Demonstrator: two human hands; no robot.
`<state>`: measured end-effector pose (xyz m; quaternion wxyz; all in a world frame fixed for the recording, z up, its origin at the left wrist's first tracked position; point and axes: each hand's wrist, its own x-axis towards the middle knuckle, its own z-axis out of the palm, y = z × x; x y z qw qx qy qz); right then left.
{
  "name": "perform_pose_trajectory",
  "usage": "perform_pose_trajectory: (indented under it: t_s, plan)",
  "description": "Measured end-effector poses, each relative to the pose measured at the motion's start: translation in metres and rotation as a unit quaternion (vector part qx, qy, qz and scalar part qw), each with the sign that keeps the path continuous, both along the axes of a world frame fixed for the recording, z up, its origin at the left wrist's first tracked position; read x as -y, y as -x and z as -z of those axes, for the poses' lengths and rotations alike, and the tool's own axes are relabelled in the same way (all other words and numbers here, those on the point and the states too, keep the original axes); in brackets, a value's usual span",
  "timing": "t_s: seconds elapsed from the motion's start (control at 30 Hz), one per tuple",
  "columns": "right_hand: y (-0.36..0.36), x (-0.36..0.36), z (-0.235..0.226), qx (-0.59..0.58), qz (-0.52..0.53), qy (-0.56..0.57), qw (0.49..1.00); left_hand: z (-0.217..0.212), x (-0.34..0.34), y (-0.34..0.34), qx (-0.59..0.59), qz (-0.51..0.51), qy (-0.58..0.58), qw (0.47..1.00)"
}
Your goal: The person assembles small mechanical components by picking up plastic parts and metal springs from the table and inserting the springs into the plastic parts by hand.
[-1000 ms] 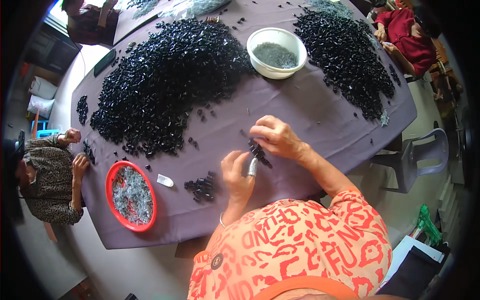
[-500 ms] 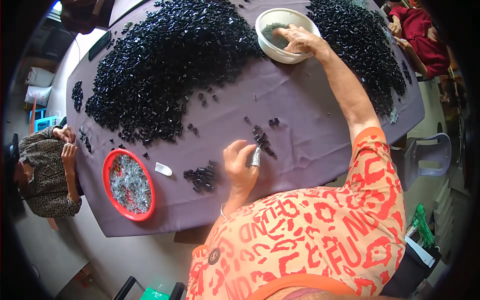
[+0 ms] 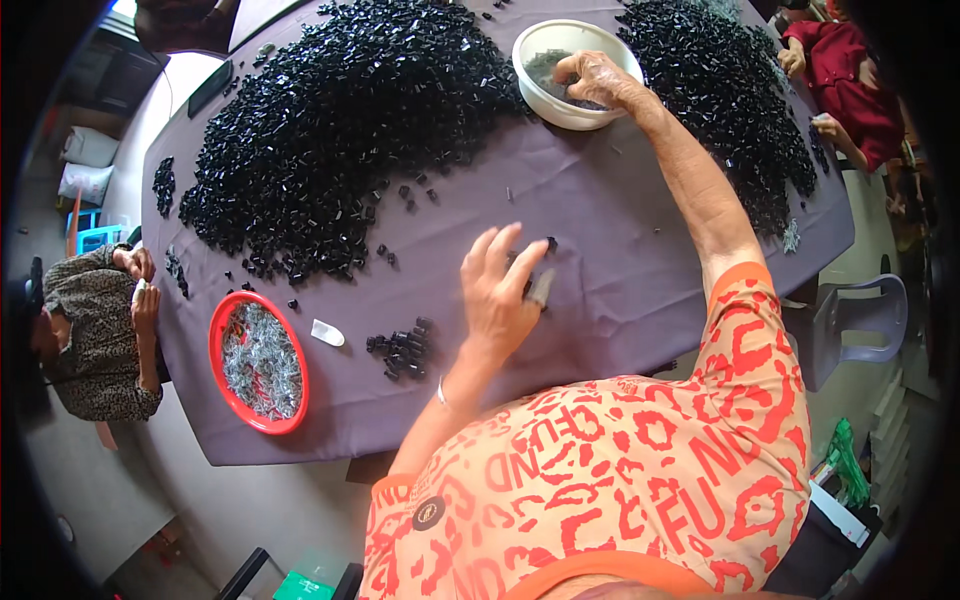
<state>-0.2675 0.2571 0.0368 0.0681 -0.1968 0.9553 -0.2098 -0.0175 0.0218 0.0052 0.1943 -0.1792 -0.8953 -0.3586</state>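
My left hand hovers over the purple-grey cloth with its fingers spread, holding nothing I can see. A pale cover sits on its thumb. Beneath and beside it, partly hidden, are a few small black pieces. At the far side, my right hand reaches into a white bowl, fingers curled down at the grey, thin small pieces inside. What those fingers pinch is hidden. Left of my left hand lies a little cluster of black pieces.
A large heap of black pieces covers the far left; another heap is at the far right. A red basket of silvery pieces and a white scoop-like piece lie at left. Co-workers sit left and far right.
My left hand has moved slightly forward and right, its curled fingers now spread over the short row of black pieces. My right hand stays in the bowl, with its fingers more curled.
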Motion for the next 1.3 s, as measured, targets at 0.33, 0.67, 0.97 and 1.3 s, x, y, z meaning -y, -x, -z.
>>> perform_pose_trajectory:
  t_s: [0.33,0.67,0.97,1.3]
  plan:
    - [-0.023,-0.013,-0.036,0.082,0.077,0.252,0.961,0.028,0.0,-0.013,0.028,0.096,0.039,0.994]
    - [-0.125,0.033,-0.008,0.118,-0.079,0.306,0.941,0.029,0.005,-0.044,-0.006,0.05,0.012,0.999]
    - [-0.156,0.034,0.013,0.06,-0.021,0.248,0.967,0.029,0.008,-0.049,-0.023,0.046,0.003,0.999]
    - [-0.196,0.066,0.041,-0.14,-0.08,0.139,0.977,0.026,0.008,-0.05,-0.039,0.071,-0.002,0.997]
